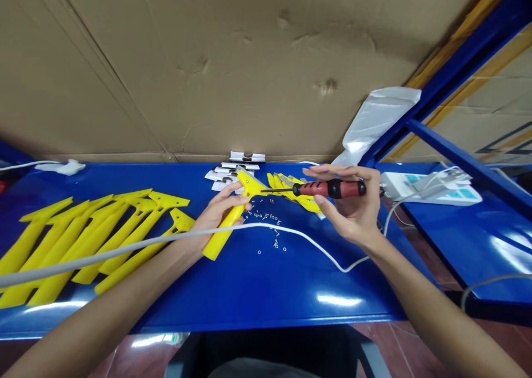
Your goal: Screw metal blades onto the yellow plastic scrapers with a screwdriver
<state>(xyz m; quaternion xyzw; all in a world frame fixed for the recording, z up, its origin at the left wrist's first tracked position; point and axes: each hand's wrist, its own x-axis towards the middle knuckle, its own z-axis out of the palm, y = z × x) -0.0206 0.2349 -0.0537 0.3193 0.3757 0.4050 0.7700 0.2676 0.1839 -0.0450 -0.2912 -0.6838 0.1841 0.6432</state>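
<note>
My left hand [222, 209] is closed around a yellow scraper [224, 235], tilted with its wide head up and its handle end toward me. In my right hand [353, 209] is a red and black screwdriver [328, 189], lying nearly level. Its thin shaft points left, and the tip meets the side of the scraper's head or sits just in front of it; I cannot tell which. Small screws and nuts [266, 217] lie scattered on the table below. Yellow flat pieces [297, 191] are piled behind the screwdriver shaft.
Several yellow scrapers [120, 223] lie in a row at the left. White packets [233, 170] are stacked at the back of the blue table [249, 295]. A white cable [299, 231] crosses in front of my hands. A power strip [436, 187] lies at the right, below a plastic bag [380, 115].
</note>
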